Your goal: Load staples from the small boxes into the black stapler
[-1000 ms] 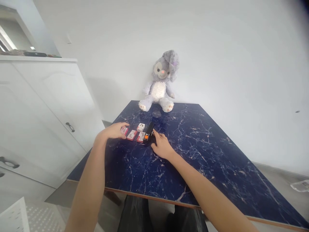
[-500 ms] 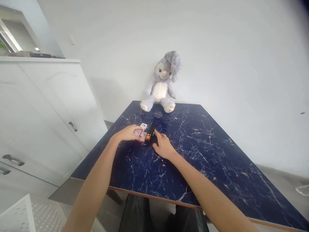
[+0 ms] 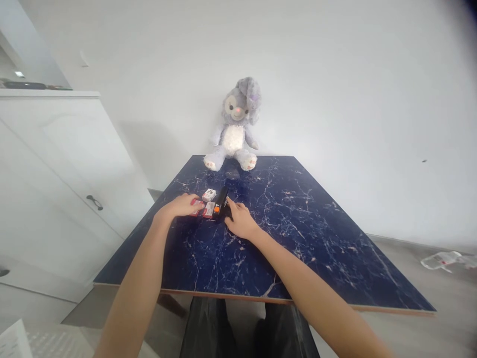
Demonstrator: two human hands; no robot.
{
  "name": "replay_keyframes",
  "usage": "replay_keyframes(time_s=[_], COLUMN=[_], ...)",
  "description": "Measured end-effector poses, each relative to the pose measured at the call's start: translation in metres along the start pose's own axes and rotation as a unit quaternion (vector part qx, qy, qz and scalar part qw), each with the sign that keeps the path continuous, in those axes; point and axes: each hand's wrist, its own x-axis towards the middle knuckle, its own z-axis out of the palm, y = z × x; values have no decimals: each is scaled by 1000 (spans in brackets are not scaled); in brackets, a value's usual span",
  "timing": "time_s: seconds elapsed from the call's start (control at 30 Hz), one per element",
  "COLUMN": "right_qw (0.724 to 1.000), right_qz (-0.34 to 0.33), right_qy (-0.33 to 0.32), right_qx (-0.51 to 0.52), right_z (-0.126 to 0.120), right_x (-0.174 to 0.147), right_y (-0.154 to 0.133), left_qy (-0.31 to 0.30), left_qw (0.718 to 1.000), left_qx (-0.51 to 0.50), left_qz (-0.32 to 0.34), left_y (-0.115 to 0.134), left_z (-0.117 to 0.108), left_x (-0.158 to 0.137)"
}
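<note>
Head view: I take the black stapler (image 3: 220, 202) with its orange patch as my landmark; it lies flat on the dark blue marbled table (image 3: 298, 238), pointing away from me toward the far edge. My right hand (image 3: 240, 222) rests on the table just on the near right side of the stapler, palm down, fingers loosely curled with the index finger stretched out to touch the stapler's near end; it closes around nothing. My left hand (image 3: 182, 205) lies to the left of the stapler, palm down, its fingers draped over a red-and-white box (image 3: 196, 205) that peeks out from under the fingertips; I cannot tell whether the fingers pinch that box or merely cover it. A second red-and-white box (image 3: 208, 210) sits touching the stapler's left side, between it and my left fingertips. A white box (image 3: 209, 194) lies just beyond that one, also close against the stapler's left side. Well past the stapler, at the far edge of the table and leaning on the white wall (image 3: 335, 74), sits a grey plush rabbit (image 3: 233, 127). Far to the left of the stapler, off the table, stands a white cabinet (image 3: 55, 169). Near to me from the stapler, below the table's front edge, my dark trousers (image 3: 242, 328) show.
</note>
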Motion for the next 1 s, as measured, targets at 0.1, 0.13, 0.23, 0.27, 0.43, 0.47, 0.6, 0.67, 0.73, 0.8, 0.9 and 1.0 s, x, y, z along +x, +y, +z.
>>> replay_keyframes(time_s=[0.1,0.13,0.23,0.27,0.43,0.47,0.6,0.67,0.73,0.8,0.9,1.0], right_qw=[1000,1000,1000,1000,1000,1000,1000,1000,1000,1000,995,989], right_qz=[-1,0,5,7,5,3,2,3,2,-3,7,13], right_qy=[3,3,1,1,11,12,5,4,6,20,83,127], right_qx=[0,-1,-8,-10,-12,-11,-11,-12,-10,5,52,81], right_z=[-3,-4,-5,-5,-3,-3,-4,-4,-4,-4,-6,-8], right_x=[-1,-1,0,0,1,2,1,1,0,0,4,15], right_y=[-2,-3,-4,-4,-4,-4,-3,-3,-3,-3,-1,8], left_qy=[-3,11,27,24,63,61,24,12,39,106,162,156], left_qw=[997,996,998,999,995,994,995,993,994,993,984,987], left_qx=[59,65,8,-18,-24,-21,-10,-19,-31,-34,-30,-24], left_qz=[-49,-64,-57,-36,76,84,95,112,95,28,-61,-41], left_y=[10,12,19,22,41,45,51,48,40,30,21,22], left_z=[-1,-2,-8,-9,-5,-3,4,2,-2,-6,-4,10], left_x=[-1,-2,-5,-6,-10,-10,-11,-10,-9,-6,1,8])
